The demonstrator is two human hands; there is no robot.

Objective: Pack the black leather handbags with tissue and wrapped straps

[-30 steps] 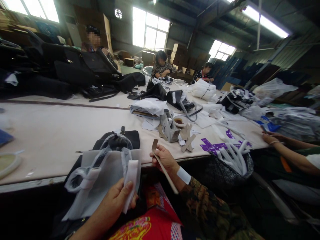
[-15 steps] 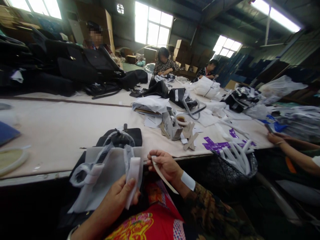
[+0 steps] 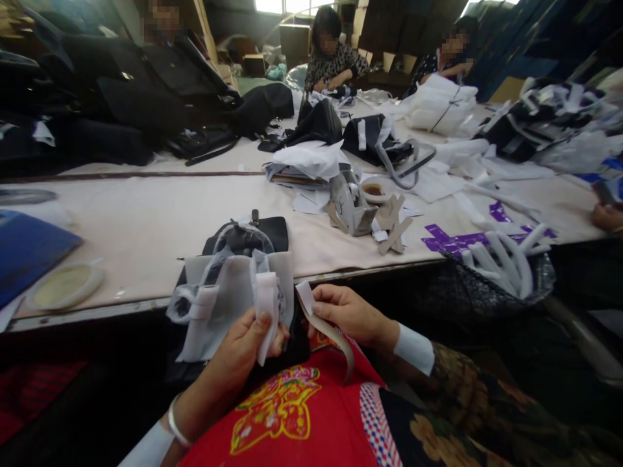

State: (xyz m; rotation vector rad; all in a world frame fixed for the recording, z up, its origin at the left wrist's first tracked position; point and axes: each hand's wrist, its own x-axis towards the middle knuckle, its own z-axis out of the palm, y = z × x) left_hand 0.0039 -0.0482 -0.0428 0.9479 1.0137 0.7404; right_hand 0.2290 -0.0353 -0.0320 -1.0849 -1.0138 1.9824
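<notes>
My left hand (image 3: 242,353) is closed on a white foam-wrapped handle (image 3: 267,311) of a grey bag (image 3: 228,301) that hangs over the table's near edge onto my lap. My right hand (image 3: 351,314) pinches the end of a thin curved cardboard strip (image 3: 331,334), held just right of the handle. A second wrapped handle (image 3: 195,305) of the bag lies to the left. Behind the bag a black pouch (image 3: 263,230) rests on the table.
The long beige table (image 3: 146,227) carries a cardboard pile (image 3: 392,224), a tape roll (image 3: 374,189), purple strips (image 3: 452,240), black bags (image 3: 146,110) and a shallow dish (image 3: 63,285). A mesh bin of white foam strips (image 3: 506,266) stands right. People sit across; another person's hand (image 3: 606,217) shows far right.
The view has tilted down and closer. My right hand brought the cardboard strip left, toward the wrapped handle. My left hand kept its hold.
</notes>
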